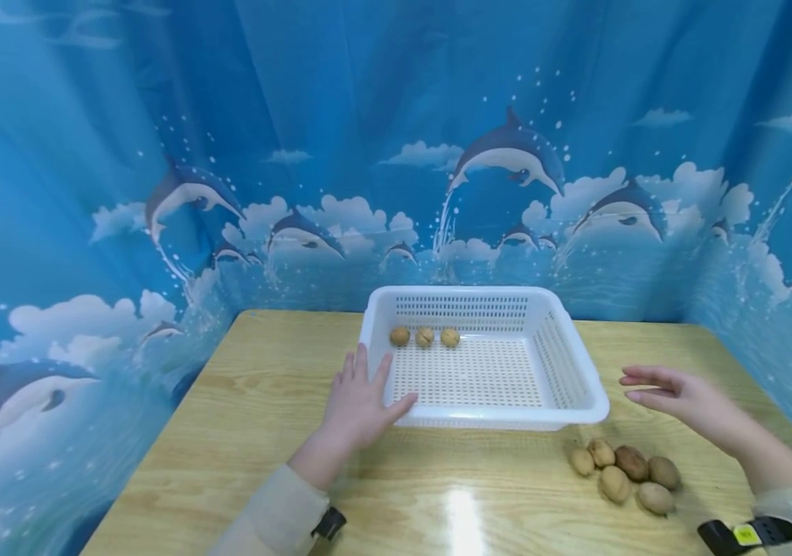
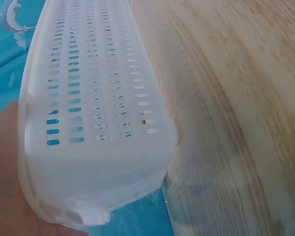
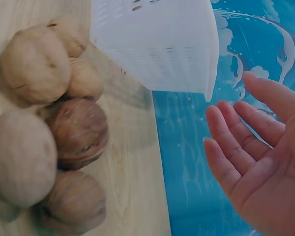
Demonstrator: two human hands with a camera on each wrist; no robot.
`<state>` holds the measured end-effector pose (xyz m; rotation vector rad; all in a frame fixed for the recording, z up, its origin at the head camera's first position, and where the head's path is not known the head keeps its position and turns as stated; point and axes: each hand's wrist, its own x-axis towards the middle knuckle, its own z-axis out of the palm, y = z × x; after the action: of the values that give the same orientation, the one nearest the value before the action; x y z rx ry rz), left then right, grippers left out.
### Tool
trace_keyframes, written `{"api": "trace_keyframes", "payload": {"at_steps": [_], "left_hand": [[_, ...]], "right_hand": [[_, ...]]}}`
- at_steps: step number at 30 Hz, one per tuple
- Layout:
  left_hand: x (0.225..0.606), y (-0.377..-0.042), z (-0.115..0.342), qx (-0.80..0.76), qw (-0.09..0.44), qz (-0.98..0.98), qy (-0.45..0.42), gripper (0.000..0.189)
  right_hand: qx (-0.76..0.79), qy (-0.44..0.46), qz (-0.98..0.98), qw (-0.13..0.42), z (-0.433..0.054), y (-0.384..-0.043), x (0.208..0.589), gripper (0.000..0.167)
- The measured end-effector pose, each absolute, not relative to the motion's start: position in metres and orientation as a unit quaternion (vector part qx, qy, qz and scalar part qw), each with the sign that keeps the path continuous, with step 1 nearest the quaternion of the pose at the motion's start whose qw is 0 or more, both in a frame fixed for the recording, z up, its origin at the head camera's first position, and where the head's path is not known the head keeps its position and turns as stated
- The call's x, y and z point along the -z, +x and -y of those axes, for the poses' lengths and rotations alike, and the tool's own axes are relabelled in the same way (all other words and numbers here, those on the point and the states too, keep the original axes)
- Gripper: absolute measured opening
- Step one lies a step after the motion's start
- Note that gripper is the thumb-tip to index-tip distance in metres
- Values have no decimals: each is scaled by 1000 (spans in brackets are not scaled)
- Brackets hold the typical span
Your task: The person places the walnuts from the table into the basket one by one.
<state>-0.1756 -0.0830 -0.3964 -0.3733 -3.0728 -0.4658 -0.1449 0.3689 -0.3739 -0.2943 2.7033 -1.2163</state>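
Observation:
A white plastic basket with slotted walls stands on the table, and three walnuts sit in a row inside its far left part. My left hand lies at the basket's left front corner with fingers spread; in the left wrist view, part of that hand shows beside the rim. Off the basket's right side, my right hand hovers with loosely bent fingers and holds nothing. Below it, several walnuts lie grouped on the table. The right wrist view shows them close up, one walnut darker than the others.
The wooden table ends at the back against a blue curtain printed with dolphins and clouds. More of this curtain hangs along the left and right sides. Dark straps are worn near both wrists.

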Motion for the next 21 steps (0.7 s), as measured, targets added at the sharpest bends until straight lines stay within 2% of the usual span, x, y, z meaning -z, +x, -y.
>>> {"api": "trace_keyframes", "payload": {"at_steps": [7,16,21], "left_hand": [[399,-177,83,149,3,982,-112,85],[400,-178,84,151,4,983,-108,85],[400,-179,85,143,4,983,-110,86]], "right_hand": [[406,-89,-904,98,-382,-134,389,54],[384,-93,-915,84,-397,-121,409,54],[385,-102,-910,114,-405,-117,423,53]]}}
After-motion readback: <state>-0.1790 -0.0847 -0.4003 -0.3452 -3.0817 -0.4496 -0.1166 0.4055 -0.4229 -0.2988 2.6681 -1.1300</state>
